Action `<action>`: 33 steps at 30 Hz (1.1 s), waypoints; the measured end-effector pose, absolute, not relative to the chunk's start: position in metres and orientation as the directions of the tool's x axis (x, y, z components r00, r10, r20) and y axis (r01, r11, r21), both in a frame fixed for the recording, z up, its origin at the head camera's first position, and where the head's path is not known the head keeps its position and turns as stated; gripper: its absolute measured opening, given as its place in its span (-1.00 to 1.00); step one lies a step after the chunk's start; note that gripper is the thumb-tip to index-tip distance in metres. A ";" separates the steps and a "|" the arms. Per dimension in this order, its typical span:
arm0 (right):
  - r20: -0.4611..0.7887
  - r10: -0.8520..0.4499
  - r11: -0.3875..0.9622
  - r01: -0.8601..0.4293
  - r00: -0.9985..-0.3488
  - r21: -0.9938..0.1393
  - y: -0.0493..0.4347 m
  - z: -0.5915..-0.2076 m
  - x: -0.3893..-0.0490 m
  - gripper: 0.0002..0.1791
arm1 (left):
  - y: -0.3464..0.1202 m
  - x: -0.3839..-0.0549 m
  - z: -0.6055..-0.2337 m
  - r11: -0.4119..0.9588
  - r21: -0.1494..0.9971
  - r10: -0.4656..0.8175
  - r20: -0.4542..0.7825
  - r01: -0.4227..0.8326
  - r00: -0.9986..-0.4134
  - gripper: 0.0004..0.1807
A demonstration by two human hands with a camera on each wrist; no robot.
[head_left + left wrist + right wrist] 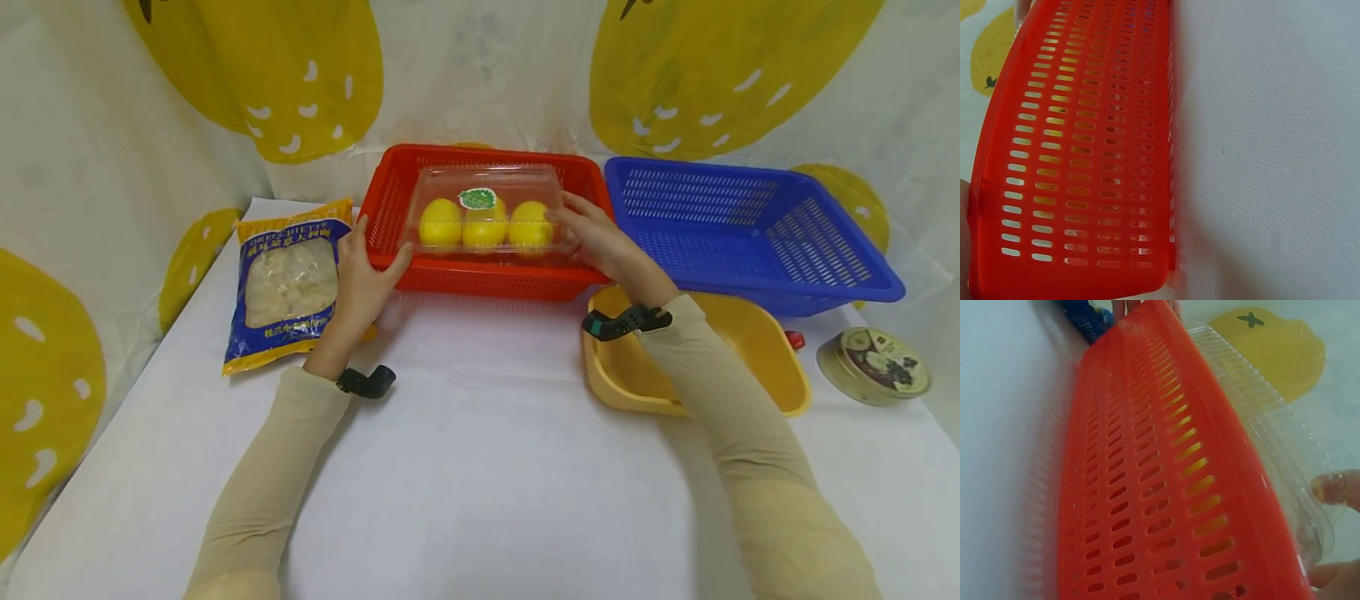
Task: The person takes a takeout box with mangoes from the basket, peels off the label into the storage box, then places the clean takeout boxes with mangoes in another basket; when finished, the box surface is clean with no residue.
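A clear plastic box of yellow fruit, lemon-like, with a green and white label, sits tilted in the red basket. My right hand holds the box by its right end; in the right wrist view a fingertip presses against that end, above the basket rim. At the basket's front left corner, my left hand grips the rim, thumb along the front and fingers on the left side. Mostly the basket's slotted wall fills the left wrist view, hiding the box behind it.
A blue and yellow pasta bag lies left of the red basket, beside my left hand. On the right stand a blue basket and a yellow basin, under my right forearm. Farther right are a small red object and a round tin.
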State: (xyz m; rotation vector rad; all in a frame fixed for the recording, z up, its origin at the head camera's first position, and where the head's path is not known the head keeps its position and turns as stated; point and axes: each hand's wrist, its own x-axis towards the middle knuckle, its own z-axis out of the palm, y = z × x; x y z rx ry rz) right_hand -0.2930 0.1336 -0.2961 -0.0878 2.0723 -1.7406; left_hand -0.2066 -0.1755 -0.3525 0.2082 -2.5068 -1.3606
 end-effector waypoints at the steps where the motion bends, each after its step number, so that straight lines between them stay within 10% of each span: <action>1: -0.280 -0.309 0.185 0.231 -0.909 -0.955 0.134 -0.296 -0.293 -0.30 | -0.175 -0.207 -0.353 0.545 0.838 -0.256 0.175 0.007 -0.951 -0.03; 33: -0.213 -0.264 -0.032 0.229 -0.941 -0.973 0.150 -0.261 -0.261 -0.26 | -0.173 -0.202 -0.338 0.684 0.686 -0.099 0.426 0.249 -0.899 -0.39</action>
